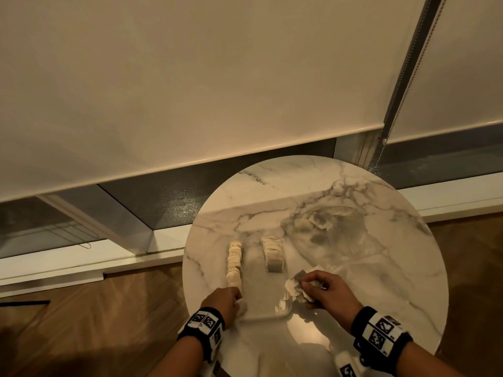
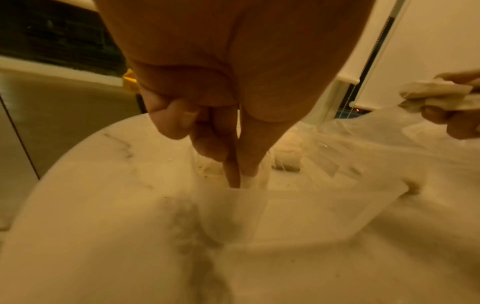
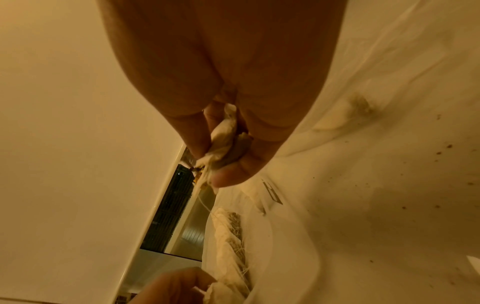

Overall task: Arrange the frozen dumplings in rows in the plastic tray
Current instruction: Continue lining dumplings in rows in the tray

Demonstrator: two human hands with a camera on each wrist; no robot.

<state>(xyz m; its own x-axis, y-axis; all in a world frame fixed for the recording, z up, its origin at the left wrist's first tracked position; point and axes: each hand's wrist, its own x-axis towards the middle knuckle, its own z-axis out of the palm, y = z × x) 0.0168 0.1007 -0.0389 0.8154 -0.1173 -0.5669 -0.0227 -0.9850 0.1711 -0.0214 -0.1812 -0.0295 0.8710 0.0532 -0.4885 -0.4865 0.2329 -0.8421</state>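
**Dumplings lined up on the marble surface**

On the round surface (image 1: 353, 268), 2 rows of dumplings (image 1: 234, 261) run lengthwise away from the person inside the clear plastic tray (image 1: 283, 311), whose edges are hard to make out. Left hand (image 1: 224, 302) pinches a dumpling at the left row's near end. Right hand (image 1: 326, 292) holds several dumplings bunched together.

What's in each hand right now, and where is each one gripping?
Right hand: a bunch of pale dumplings, pinched between thumb and fingers. Left hand: fingertips pinching one dumpling by its top, at the near end of the left row.
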